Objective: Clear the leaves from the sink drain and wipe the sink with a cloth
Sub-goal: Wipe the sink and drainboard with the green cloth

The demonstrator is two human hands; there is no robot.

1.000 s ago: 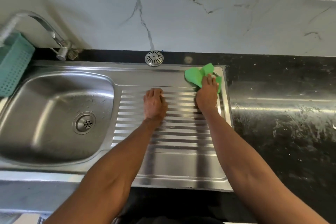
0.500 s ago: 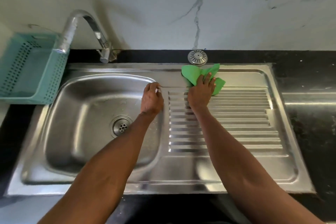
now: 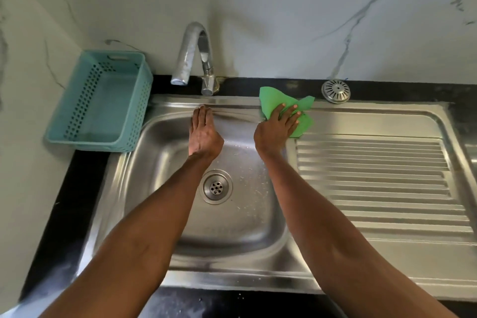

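Note:
A stainless steel sink (image 3: 154, 201) has a round drain (image 3: 215, 186) in the middle of its basin, with no leaves visible on it. My right hand (image 3: 277, 128) presses flat on a green cloth (image 3: 273, 100) at the sink's back rim, between the basin and the ribbed drainboard (image 3: 374, 183). My left hand (image 3: 204, 134) rests with straight fingers against the basin's back wall, below the tap, holding nothing. Water droplets speckle the basin floor to the right of the drain.
A curved chrome tap (image 3: 192, 57) rises behind the basin. A teal perforated plastic basket (image 3: 103, 100) stands at the left on the black counter (image 3: 74, 188). A round metal strainer cap (image 3: 335, 91) lies behind the drainboard. A marble wall backs everything.
My right hand has slid the green cloth leftward along the back rim, from the drainboard's far corner toward the basin. My left hand has moved from the drainboard to the basin's back wall.

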